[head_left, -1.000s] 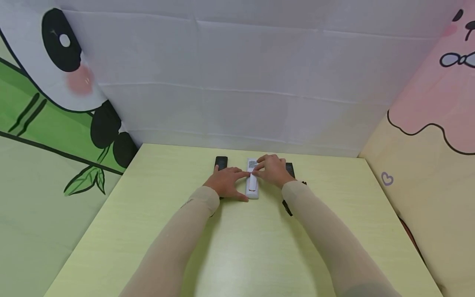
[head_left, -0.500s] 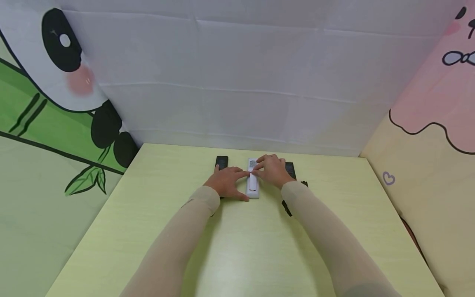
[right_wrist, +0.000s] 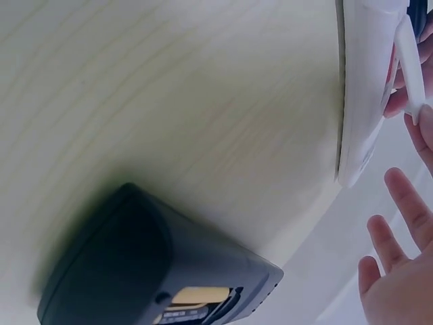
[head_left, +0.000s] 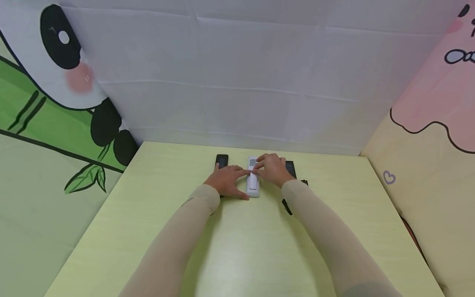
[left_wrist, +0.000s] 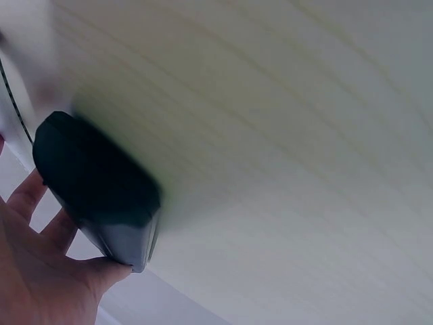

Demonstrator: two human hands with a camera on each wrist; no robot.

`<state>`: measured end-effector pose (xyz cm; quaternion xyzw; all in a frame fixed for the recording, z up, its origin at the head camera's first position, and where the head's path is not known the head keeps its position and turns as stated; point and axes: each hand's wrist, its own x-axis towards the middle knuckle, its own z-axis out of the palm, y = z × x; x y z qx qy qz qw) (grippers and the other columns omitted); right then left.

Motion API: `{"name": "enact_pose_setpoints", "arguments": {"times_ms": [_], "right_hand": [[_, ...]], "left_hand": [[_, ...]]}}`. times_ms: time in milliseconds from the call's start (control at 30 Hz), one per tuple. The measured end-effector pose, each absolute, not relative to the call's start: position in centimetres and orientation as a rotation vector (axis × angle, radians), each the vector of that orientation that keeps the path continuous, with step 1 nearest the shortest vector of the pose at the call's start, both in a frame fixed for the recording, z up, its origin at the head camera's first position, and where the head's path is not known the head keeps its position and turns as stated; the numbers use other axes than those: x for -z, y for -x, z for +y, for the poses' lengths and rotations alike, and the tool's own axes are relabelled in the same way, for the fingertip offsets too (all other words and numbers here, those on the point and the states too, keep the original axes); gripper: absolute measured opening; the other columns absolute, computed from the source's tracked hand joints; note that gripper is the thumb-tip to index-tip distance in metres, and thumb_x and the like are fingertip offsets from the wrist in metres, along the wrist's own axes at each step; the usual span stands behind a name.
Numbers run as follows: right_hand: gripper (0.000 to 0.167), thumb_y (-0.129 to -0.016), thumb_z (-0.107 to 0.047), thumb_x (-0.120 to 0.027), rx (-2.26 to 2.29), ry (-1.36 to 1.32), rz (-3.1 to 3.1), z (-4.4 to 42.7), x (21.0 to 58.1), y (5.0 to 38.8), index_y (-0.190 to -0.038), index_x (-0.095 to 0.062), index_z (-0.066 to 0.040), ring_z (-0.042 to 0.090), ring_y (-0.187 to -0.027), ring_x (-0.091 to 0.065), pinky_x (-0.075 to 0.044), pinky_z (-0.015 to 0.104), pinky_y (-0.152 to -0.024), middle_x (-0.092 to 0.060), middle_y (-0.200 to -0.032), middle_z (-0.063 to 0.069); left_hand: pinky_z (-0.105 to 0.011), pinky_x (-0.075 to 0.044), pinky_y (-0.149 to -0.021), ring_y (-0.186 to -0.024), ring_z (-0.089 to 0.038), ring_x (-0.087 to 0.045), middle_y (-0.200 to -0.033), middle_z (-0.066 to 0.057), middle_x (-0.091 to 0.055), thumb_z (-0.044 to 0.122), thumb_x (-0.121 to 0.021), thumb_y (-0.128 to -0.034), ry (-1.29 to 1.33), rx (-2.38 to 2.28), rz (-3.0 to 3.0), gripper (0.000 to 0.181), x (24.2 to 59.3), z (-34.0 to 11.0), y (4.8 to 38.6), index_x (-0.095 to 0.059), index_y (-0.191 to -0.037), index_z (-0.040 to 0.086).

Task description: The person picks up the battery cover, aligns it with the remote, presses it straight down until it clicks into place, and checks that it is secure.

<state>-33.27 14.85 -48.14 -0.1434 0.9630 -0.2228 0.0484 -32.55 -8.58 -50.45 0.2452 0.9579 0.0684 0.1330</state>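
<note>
Right wrist: tilted white cover (right_wrist: 410,64) touches the fingertips (right_wrist: 427,123).

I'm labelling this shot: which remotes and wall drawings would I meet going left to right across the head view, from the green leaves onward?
Green leaves → left black remote → white remote → right black remote → purple heart.

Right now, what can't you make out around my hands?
Label print on the white remote: too small, head view.
Middle of the left black remote: behind the left hand, head view.
Rest of the right black device: behind the right hand and sleeve, head view; cut off by the bottom edge, right wrist view.
The red bit by the white cover: mostly behind that cover, right wrist view.
</note>
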Motion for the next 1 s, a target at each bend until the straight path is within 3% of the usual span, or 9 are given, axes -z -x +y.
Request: {"name": "enact_pose_setpoints", "arguments": {"times_ms": [1000], "right_hand": [[0.028,-0.114,-0.039,-0.082,0.644,0.426,2.930,14.79,48.66,33.42,-0.130,-0.093,-0.019,0.040,-0.162,-0.055,-0.039,0.064,-0.129,-0.073,-0.165,0.006]], "left_hand": [[-0.091,-0.015,-0.142,-0.179,-0.032,-0.046,-0.188,-0.002,-0.052,0.085,-0.087,-0.0900,-0.701,-0.229,2.777,0.105,50.60,-8.56,32.57,-0.048,-0.180,0.048]]}}
